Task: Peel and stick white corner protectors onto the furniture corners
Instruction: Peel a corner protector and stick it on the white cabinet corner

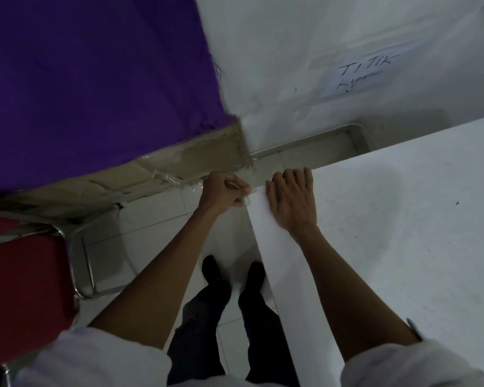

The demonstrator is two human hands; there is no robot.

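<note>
A white table (389,219) fills the right side, with its near-left corner at about the middle of the view. My left hand (224,192) is curled at that corner and pinches a small clear corner protector (249,197) against the table's edge. My right hand (292,201) lies flat, fingers spread, on the tabletop just right of the corner. Most of the protector is hidden behind my left fingers.
A red chair (20,289) with a chrome frame stands at the left. Purple cloth (90,79) hangs over a taped cardboard box (157,169) behind it. A paper note (363,71) is on the white wall. My legs and shoes stand on the tiled floor (140,219).
</note>
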